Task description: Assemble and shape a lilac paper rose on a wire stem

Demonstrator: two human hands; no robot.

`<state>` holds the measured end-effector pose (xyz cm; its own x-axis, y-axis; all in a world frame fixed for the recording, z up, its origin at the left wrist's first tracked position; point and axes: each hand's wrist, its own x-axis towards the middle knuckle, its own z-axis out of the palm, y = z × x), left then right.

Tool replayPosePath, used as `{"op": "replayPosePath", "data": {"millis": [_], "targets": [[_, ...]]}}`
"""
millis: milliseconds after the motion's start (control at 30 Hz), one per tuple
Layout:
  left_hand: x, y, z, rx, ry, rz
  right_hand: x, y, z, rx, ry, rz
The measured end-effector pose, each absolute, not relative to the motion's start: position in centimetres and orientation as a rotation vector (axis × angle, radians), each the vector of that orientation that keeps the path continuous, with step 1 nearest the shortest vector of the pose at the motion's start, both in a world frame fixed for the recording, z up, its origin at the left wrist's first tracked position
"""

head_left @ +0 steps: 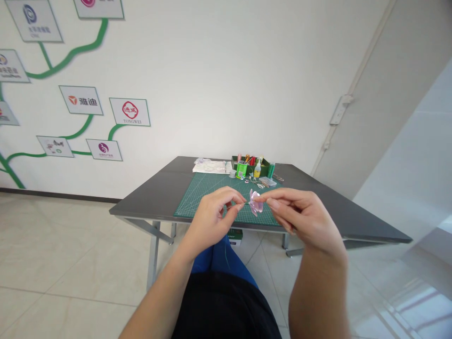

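A pale purple flower [254,204] with several glossy petals is held in front of me, above the near edge of the cutting mat. Its thin stem [246,203] is pinched between the thumb and index finger of my left hand [221,212]. A fine green thread [226,256] hangs below that hand over my lap. My right hand [300,212] is at the flower's right side, its index finger stretched out and touching the petals. The right thumb lies under that finger, short of the petals; the other fingers are loosely bent.
On the dark table [148,200] lies a green cutting mat [199,188]. Toward the back stand a dark green box [235,160] of thread spools, a bright green container [241,170], a glue bottle [257,168], scissors [260,185], a clear case [268,181] and white sheets [209,166].
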<state>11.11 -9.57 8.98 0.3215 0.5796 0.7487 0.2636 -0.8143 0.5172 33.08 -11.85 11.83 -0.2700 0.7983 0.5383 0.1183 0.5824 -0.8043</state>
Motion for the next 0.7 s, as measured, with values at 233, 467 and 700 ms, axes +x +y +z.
{"op": "replayPosePath", "data": {"millis": [233, 467, 700], "targets": [[11.4, -9.1, 9.1, 2.299, 0.727, 1.471, 34.2, -9.4, 13.5, -0.714, -1.803, 0.805], [11.6, -8.9, 9.2, 2.308, 0.715, 1.462, 34.4, -6.8, 14.2, -0.716, -1.821, 0.815], [11.8, -9.0, 9.3, 2.31, 0.724, 1.433, 34.3, -5.0, 14.1, -0.669, -1.813, 0.868]]}}
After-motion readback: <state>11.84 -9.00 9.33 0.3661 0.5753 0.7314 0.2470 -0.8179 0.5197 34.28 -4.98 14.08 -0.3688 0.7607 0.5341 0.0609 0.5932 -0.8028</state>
